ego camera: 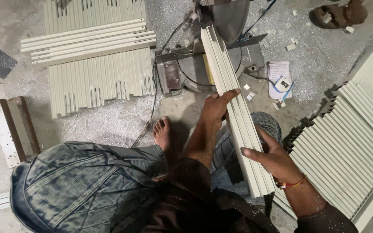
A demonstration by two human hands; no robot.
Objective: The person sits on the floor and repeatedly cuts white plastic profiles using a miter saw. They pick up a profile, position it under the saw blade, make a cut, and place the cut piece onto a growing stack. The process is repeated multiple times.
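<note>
Hands grip a bundle of cream profile strips (234,108) from both sides: right hand (273,157) clamped on its near right edge, left hand (216,108) wrapped over the left edge farther up. Bundle's far end rests on the miter saw (212,56) on the floor (109,123). Cut strip stacks (96,56) lie far left.

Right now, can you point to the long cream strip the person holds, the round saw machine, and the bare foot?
Long cream ribbed profile strip (234,108), head view, middle of its length.
Grey metal circular saw machine (195,69), head view, its round base plate.
Bare foot (162,133), head view, top of the foot.
</note>
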